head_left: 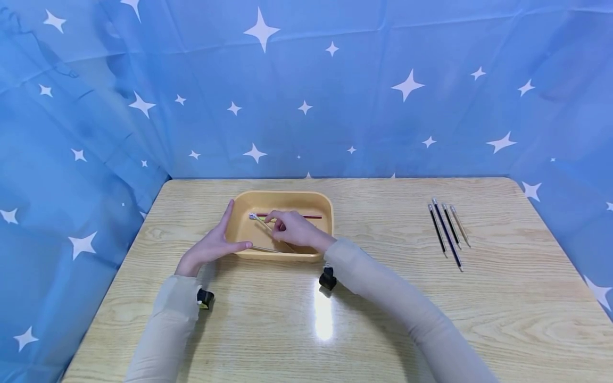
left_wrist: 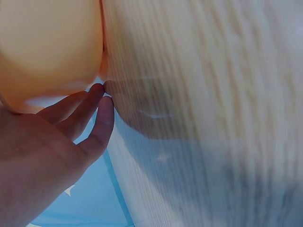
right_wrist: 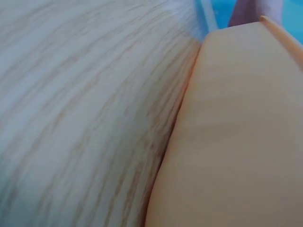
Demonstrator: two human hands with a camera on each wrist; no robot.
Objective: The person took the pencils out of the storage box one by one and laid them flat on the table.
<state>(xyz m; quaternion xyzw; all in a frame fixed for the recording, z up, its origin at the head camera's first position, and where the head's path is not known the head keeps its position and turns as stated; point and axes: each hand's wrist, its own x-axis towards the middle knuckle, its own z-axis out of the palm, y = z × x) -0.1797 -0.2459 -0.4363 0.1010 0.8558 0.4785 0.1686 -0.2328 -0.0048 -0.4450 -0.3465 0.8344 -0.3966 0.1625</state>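
Note:
A tan plastic bin [head_left: 282,256] stands on the table with several pencils in it. My left hand [head_left: 210,249] rests against its left end, fingers extended along the outer wall and thumb over the front rim. In the left wrist view, the fingers of the left hand [left_wrist: 61,137] touch the bin's wall [left_wrist: 52,42]. My right hand [head_left: 298,230] reaches inside with curled fingers and pinches a light wooden pencil [head_left: 289,247]. Beyond it lies a red pencil [head_left: 313,216]. The right wrist view shows the bin's outer wall [right_wrist: 236,123]; the right hand is hidden there.
Dark pencils [head_left: 447,234] and a light wooden pencil [head_left: 461,226] lie side by side on the table's right part. The wooden table [head_left: 268,330] meets a blue star-printed curtain [head_left: 335,127] at the back and sides.

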